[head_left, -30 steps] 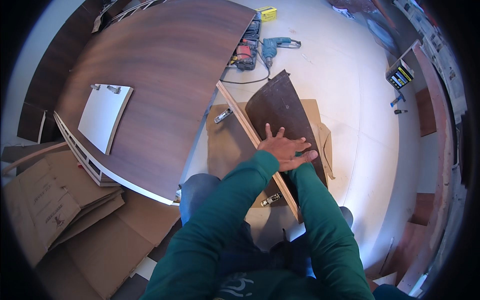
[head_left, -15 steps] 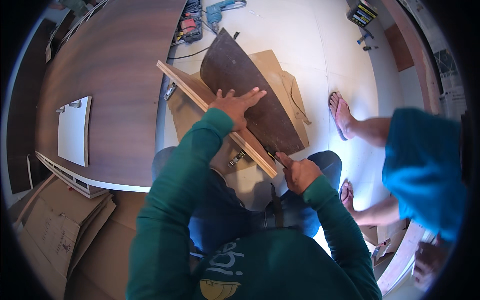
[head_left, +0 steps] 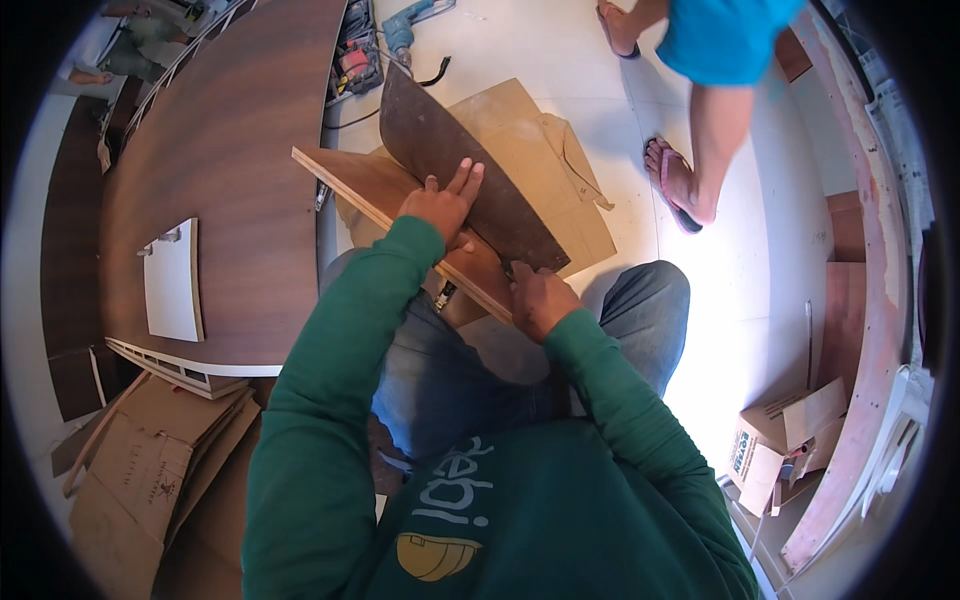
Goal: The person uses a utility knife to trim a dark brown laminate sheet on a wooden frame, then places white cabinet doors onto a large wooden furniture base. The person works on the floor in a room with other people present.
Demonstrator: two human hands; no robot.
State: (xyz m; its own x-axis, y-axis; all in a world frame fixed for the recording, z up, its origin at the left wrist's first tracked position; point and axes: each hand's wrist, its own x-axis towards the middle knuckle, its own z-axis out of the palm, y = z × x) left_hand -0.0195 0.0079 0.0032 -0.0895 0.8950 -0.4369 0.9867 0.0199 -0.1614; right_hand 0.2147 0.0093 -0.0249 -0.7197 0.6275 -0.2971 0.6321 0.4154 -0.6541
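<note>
A brown wooden panel (head_left: 362,181) with a pale layered edge lies slanted over my lap. Against it rises a bent, dark brown thin sheet (head_left: 462,140). My left hand (head_left: 440,212) lies across both with its fingers stretched out, the longer ones flat on the sheet and the thumb over the panel. At the near right end of the panel, my right hand (head_left: 543,301) is closed beside the sheet's lower corner, around a slim dark tool mostly hidden by the fingers. A metal hinge (head_left: 445,294) shows under the panel's near edge.
Flattened cardboard (head_left: 560,165) lies beneath the work. Beyond it are a teal drill (head_left: 398,38) and an open toolbox (head_left: 355,62). A large brown panel (head_left: 230,180) at left bears a white board (head_left: 172,280). A person's sandalled foot (head_left: 675,185) is at right, near an open carton (head_left: 790,445).
The other person has walked from the right toward the far side. My hands, the panel and the sheet have shifted slightly left and up in view. The right hand is now closer to the panel's end.
</note>
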